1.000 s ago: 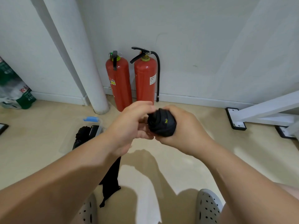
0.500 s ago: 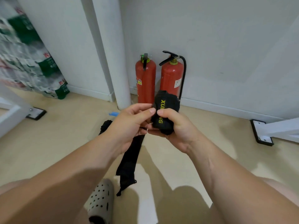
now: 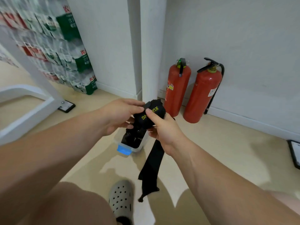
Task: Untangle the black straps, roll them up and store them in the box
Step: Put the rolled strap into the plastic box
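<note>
**Roll in hand, tail yet to wind**

Both hands are on the job, dead centre. The right hand (image 3: 164, 132) is curled under the rolled strap (image 3: 152, 113), with its thumb pressed flat across the yellow lettering. The left hand (image 3: 118, 116) pinches the roll's upper-left edge between fingertips and thumb. From under the roll a loose tail (image 3: 151, 166) drops past the right wrist, and its end is down by a grey clog (image 3: 121, 197). I can't tell whether it touches the floor.

By my reading the winding isn't finished. To do it well, that right thumb should clamp the wound layers so nothing springs open. The left hand should feed the tail in flat, with no twist, edges lined up and light tension on every turn. A slack wrap would likely bulge and crowd the container.

Directly beneath the hands sits the clear box (image 3: 143, 143) with its blue latch (image 3: 124, 150) and dark straps already inside, so it's a short drop once the tail is in. Two red fire extinguishers (image 3: 177, 90) stand against the wall behind.
</note>
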